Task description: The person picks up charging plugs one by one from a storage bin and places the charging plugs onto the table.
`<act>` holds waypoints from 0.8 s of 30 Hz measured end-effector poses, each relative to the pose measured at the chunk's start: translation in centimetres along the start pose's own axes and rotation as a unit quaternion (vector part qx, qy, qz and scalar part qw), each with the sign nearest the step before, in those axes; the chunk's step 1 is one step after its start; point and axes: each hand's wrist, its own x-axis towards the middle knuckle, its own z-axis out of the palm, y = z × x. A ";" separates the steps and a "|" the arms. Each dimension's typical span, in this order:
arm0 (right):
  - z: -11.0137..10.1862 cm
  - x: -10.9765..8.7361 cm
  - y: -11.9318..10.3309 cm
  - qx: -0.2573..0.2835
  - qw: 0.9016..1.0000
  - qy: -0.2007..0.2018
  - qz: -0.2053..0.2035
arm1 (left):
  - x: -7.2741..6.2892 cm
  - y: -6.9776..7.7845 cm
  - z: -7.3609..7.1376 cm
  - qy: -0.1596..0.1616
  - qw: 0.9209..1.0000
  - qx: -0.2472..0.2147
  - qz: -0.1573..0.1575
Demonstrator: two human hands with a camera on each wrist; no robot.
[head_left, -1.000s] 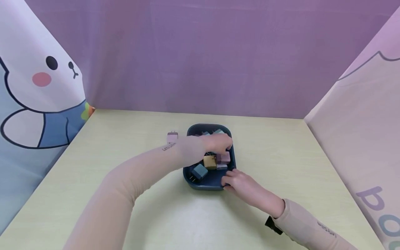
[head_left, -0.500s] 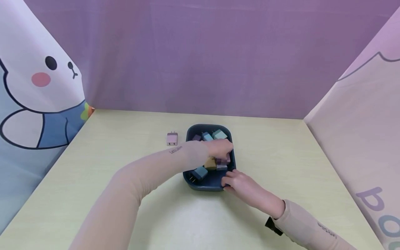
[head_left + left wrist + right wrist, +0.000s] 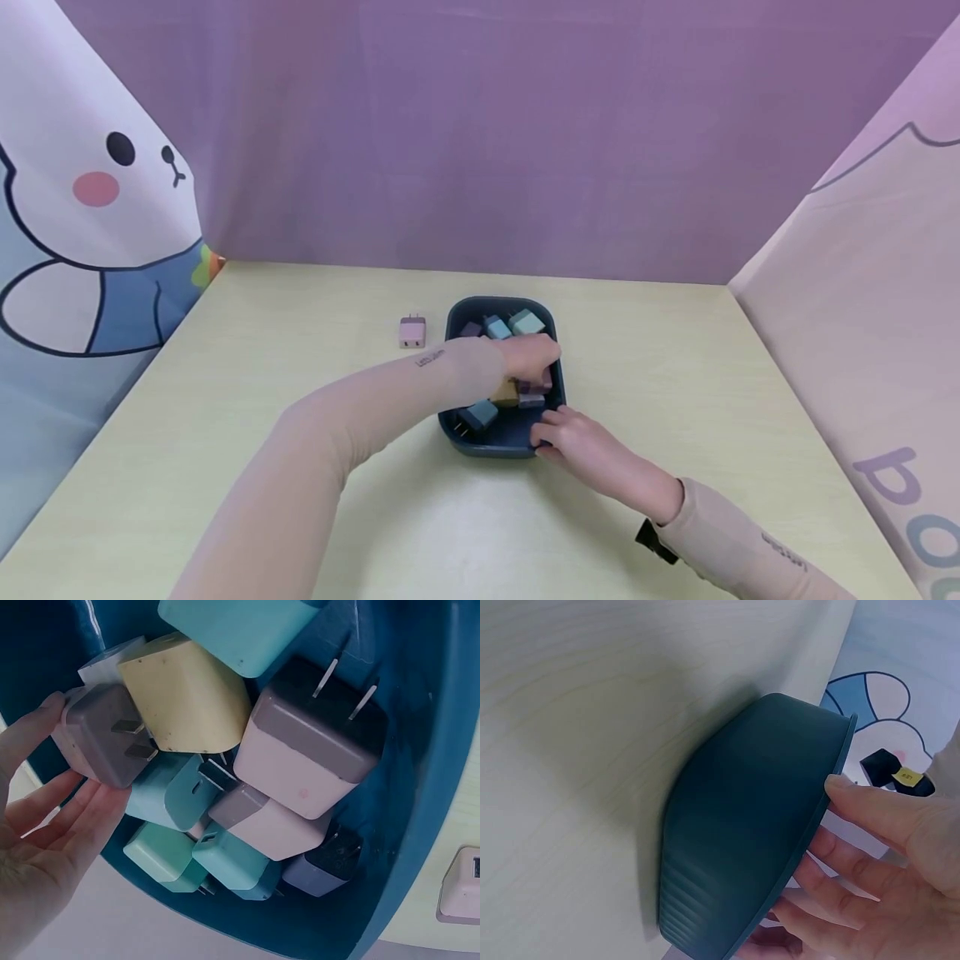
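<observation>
A dark blue plastic bin (image 3: 510, 440) on the table holds several wall charger plugs in pink, teal, mint and yellow. My left hand (image 3: 529, 357) reaches into it from the left. In the left wrist view its thumb and fingers pinch a mauve-pink charger plug (image 3: 101, 735), prongs facing the other plugs. Beside that lies a yellow charger plug (image 3: 187, 697), with a larger pink charger plug (image 3: 300, 750) farther right. My right hand (image 3: 581, 442) grips the bin's near right rim, thumb and fingers at the edge. The left forearm covers part of the bin in the head view.
One pink charger plug (image 3: 412, 332) lies on the pale table (image 3: 337, 308), left of the bin. A purple cloth (image 3: 480, 150) hangs behind the table, and printed cloths stand at both sides.
My left hand has moved slightly down toward the near side of the bin, uncovering plugs at its far end and the loose pink plug. The right hand has stayed on the rim.
</observation>
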 end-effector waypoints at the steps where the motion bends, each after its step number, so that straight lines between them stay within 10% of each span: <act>1: 0.0 0.0 0.0 0.000 1.000 0.001 0.000 | 0.0 0.0 0.0 0.000 1.000 -0.001 -0.001; 24: -0.1 0.0 -0.1 -0.005 1.000 -0.001 -0.002 | -0.4 -0.3 -1.6 -0.020 1.000 0.009 -0.005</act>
